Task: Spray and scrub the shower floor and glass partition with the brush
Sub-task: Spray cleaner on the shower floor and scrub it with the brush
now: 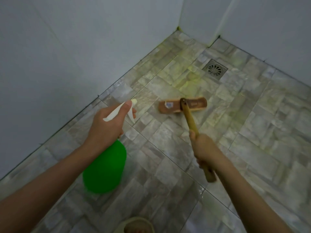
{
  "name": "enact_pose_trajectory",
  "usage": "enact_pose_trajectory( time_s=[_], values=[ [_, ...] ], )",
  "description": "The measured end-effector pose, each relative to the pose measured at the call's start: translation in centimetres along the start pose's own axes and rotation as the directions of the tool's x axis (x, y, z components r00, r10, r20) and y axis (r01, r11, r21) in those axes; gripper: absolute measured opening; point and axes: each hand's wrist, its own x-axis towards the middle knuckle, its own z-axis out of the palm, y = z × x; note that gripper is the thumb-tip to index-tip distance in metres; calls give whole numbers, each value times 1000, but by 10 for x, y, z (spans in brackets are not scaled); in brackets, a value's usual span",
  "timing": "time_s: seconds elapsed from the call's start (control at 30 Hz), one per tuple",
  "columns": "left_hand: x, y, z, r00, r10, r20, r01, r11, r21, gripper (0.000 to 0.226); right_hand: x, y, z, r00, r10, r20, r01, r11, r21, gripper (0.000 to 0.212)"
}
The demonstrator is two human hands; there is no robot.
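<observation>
left hand (pixel 107 125) gripping the green spray bottle (pixel 105 169), nozzle aimed at the floor (pixel 252 132), right hand (pixel 204 148) wrapped round the brush (pixel 182 105) handle, brush head flat on the tiles, near the drain (pixel 215 69)

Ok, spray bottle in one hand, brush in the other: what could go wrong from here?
The grey stone-pattern tiled floor looks wet and glossy, so footing may slip. With the left hand gripping the green plastic spray bottle, only the right hand holds the wooden long-handled scrub brush, so hard strokes could twist it loose.
</observation>
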Motion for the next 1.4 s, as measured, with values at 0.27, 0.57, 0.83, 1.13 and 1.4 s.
enact_pose_trajectory(
  time_s=[0.27,0.57,0.83,1.13,1.4],
  values=[
    [22,11,17,996,78,54,-78,997,-2,33,99,-60,-32,993,34,-110,16,903,428,50],
    [39,14,23,996,80,43,-81,997,14,38,146,-73,-91,986,66,-154,5,906,423,38],
    [44,13,27,996,62,71,-60,998,-31,31,130,-35,-62,982,56,-179,-2,956,292,48],
    [34,15,36,994,45,95,-41,998,-40,30,84,-5,-83,992,50,-119,-35,992,124,46],
    [18,23,52,984,78,160,-78,997,-9,32,74,-9,-74,993,-12,-114,24,994,104,52]
  ],
)
